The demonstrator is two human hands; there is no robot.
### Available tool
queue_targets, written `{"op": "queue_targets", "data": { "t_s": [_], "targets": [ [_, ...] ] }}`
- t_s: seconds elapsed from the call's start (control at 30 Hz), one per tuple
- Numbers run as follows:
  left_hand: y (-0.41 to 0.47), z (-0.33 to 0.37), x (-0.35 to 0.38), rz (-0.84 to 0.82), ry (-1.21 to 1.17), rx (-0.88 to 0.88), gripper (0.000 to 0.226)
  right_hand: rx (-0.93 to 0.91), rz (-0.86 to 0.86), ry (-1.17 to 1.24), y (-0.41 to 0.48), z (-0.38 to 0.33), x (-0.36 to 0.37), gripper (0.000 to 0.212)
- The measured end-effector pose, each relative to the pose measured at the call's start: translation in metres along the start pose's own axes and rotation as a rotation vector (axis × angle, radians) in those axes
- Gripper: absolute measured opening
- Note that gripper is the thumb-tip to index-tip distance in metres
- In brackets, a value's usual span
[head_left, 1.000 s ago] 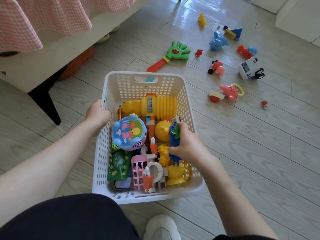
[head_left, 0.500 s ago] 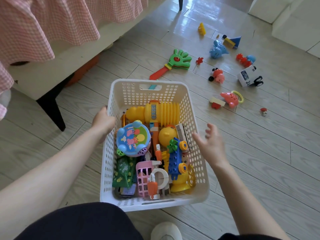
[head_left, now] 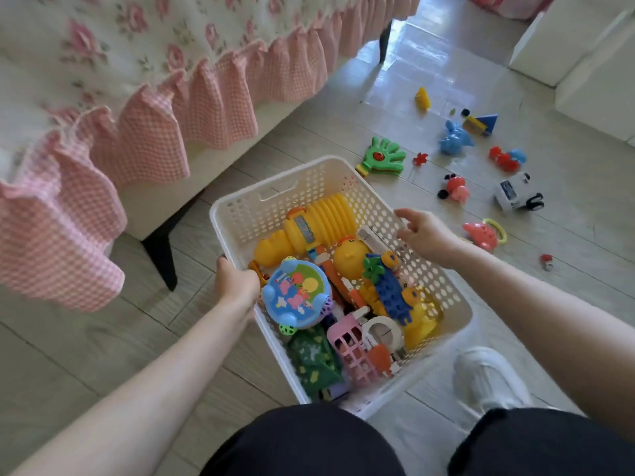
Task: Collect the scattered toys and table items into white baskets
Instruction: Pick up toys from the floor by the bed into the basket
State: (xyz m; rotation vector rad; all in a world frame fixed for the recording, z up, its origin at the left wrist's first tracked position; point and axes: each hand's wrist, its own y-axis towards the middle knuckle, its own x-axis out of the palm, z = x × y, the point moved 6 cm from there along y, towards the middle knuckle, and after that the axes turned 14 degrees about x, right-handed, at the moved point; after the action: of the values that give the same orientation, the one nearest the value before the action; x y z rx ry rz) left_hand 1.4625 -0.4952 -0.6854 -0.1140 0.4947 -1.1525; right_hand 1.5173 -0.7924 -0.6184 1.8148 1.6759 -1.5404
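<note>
left hand [head_left: 237, 281]: clamped on left rim of white basket [head_left: 240, 214]
white basket: set on floor [head_left: 103, 338] beside the bed [head_left: 137, 80], packed with toys; round blue toy [head_left: 297, 293] at left wall, yellow hammer [head_left: 309, 228] across far end
right hand [head_left: 424, 233]: fingers apart, nothing held, placed at basket's right rim; contact cannot be told
floor toys: scattered right of basket; green hand clapper [head_left: 383, 158], white car [head_left: 515, 194], pink toy [head_left: 482, 233]
</note>
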Motion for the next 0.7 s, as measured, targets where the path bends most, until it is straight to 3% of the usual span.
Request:
{"op": "queue_targets", "data": {
  "t_s": [0.33,0.47,0.7],
  "targets": [
    [0.029,-0.002,0.017,0.180,0.094,-0.073,0.045,-0.191,-0.225,0.011,0.090,-0.025,0.022,0.045],
    [0.023,0.003,0.022,0.272,0.144,-0.107,0.037,-0.306,-0.323,0.016,0.112,-0.034,0.021,0.045],
    [-0.005,0.014,0.028,0.295,0.224,-0.165,0.040,-0.474,-0.467,-0.039,0.127,-0.033,0.019,0.046]
  ]
}}
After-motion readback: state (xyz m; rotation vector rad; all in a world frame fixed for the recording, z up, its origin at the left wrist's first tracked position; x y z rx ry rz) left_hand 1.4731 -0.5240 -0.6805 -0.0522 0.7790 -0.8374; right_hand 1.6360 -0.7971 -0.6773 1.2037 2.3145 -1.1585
